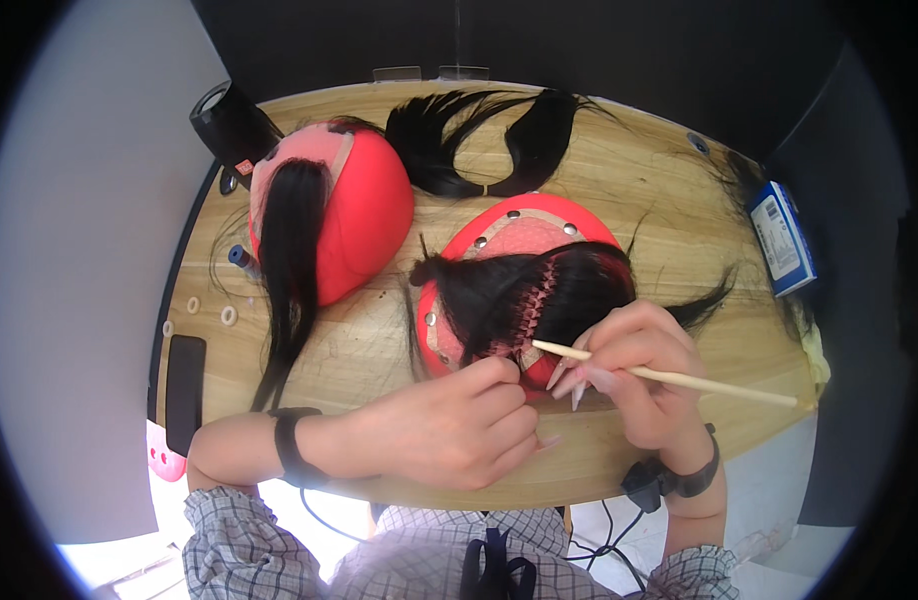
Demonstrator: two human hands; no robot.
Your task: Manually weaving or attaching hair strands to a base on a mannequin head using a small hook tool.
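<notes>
In the middle, a red wig head (584, 218) bears a pinkish net cap (535, 238) fixed with silver pins. Black hair (587, 292) covers much of it, with a row of small pink-and-black stitches or knots running down between two sections. My right hand (644, 370) grips a thin pale wooden stick (714, 383) like a pen, its blunt end by the near edge of the hair. Beside it, my left hand (459, 425) is closed, thumb and forefinger pressed together at the cap's near edge; what they pinch is hidden.
A second red wig head (381, 215) with long black hair (291, 240) stands on the left. Behind lies a tied hair bundle (539, 140). Also about: a black cylinder (234, 125), a phone (186, 390), a blue-and-white box (782, 240), several small rings (228, 316) and loose strands.
</notes>
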